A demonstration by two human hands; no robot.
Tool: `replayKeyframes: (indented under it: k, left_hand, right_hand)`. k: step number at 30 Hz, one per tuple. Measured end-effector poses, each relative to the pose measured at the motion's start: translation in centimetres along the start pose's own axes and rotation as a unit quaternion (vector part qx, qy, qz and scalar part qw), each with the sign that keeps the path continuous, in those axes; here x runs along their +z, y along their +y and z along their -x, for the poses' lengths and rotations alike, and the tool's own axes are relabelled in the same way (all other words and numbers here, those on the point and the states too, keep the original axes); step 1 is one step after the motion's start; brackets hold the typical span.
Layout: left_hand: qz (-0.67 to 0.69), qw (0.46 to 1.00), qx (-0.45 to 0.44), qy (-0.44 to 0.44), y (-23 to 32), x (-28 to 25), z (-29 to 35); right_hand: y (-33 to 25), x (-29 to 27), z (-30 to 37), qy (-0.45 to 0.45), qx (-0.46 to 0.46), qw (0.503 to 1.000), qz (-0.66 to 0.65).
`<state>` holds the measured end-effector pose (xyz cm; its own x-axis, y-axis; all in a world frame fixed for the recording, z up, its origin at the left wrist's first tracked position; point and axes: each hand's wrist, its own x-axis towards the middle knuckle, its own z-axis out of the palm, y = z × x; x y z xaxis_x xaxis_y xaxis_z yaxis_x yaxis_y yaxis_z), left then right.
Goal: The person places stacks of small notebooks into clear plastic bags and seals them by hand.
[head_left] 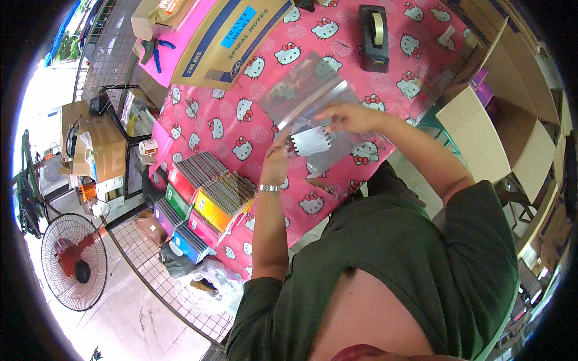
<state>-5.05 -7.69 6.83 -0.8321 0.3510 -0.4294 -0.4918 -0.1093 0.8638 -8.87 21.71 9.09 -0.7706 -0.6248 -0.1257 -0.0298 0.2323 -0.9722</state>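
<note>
A small spiral notebook (312, 141) with a whitish face is held low over the pink table. My left hand (277, 157), a metal watch at its wrist, is closed on the notebook's left edge. From the right, my right hand (350, 118) reaches across with bent fingers pinching a clear plastic bag (291, 90). The bag spreads out beyond both hands, and more clear film lies around the notebook. I cannot tell whether the notebook is inside the bag or against it. Stacks of spiral notebooks (212, 186) in several colours stand left of my left forearm.
The table cover (244, 150) is pink with cartoon cats. A black tape dispenser (375, 39) stands at the far side. A large printed carton (232, 39) and blue-handled pliers (158, 51) are at the far left. An open carton (475, 135) stands right; a fan (74, 262) is lower left.
</note>
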Motion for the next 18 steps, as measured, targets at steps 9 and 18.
replayKeyframes:
  k: [9, 18]
  left_hand:
    - [-0.078, 0.995, -0.06, -0.009, 0.6, 1.3, -3.3]
    - [-0.507, 0.845, 0.159, 0.064, 4.5, 5.3, -2.5]
  right_hand:
    - [-0.2, 1.6, -3.3, 0.001, 0.011, 0.999, 0.039]
    - [-0.7, 5.1, -1.7, 0.205, -0.083, 0.955, 0.197]
